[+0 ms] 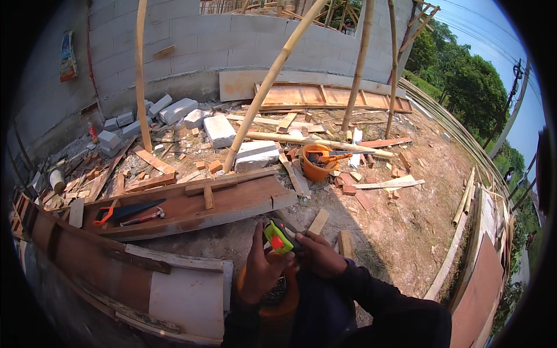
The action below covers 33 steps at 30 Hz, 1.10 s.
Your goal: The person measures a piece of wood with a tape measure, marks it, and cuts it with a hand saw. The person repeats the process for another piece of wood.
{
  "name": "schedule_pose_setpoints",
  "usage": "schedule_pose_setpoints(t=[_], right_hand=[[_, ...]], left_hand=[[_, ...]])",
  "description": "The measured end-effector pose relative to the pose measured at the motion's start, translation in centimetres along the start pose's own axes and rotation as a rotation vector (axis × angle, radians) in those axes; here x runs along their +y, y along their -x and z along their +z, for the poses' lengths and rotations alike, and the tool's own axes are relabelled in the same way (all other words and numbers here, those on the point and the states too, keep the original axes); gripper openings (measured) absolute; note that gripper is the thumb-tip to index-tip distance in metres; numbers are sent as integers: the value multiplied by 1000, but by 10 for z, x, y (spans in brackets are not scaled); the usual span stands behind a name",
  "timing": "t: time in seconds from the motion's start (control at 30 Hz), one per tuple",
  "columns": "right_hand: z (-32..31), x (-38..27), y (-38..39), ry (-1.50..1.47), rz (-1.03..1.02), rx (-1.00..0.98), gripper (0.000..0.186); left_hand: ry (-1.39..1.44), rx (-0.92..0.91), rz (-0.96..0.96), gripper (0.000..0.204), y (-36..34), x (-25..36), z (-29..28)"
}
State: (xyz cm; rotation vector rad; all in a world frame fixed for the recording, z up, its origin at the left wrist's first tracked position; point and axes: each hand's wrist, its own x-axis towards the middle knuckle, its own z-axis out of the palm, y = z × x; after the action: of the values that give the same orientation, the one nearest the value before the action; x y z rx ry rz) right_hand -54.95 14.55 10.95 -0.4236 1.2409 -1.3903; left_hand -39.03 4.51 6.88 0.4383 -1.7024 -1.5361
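A lime-green and black tape measure (275,238) with an orange-red patch is held up in front of me between both hands. My left hand (262,269) wraps it from the left and below, fingers closed around its side. On the other side my right hand (319,253) grips its dark end, the thumb lying on top. Below my hands stands an orange bucket (294,298), partly hidden by them, with small dark pieces inside that I cannot make out. To the left, a handsaw (136,210) with an orange handle and a hammer (142,217) lie on a long wooden formwork panel (243,200).
A second orange bucket (316,169) with tools stands farther off among wood scraps. Bamboo poles (278,72) lean upright before a grey block wall (197,43). Pale blocks (219,131) and offcuts litter the ground. Another panel (185,296) lies near left; boards (478,272) are stacked at right.
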Motion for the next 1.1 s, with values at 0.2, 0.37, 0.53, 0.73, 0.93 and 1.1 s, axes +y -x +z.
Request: schedule_pose_setpoints(t=[0.2, 0.37, 0.53, 0.73, 0.93, 1.1], right_hand=[[103, 46, 64, 247, -234, 193, 38], [145, 72, 99, 520, -758, 525, 39], [194, 61, 156, 441, -742, 483, 39], [222, 67, 190, 419, -825, 317, 63], [173, 73, 143, 808, -832, 213, 93], [173, 101, 117, 572, -653, 246, 79]], left_hand=[[178, 5, -3, 77, 28, 68, -49], [649, -272, -248, 71, 58, 86, -70], [307, -536, 62, 72, 79, 134, -94], [377, -587, 304, 75, 80, 135, -94], [647, -694, -52, 69, 55, 108, -104], [560, -608, -155, 58, 68, 55, -94]])
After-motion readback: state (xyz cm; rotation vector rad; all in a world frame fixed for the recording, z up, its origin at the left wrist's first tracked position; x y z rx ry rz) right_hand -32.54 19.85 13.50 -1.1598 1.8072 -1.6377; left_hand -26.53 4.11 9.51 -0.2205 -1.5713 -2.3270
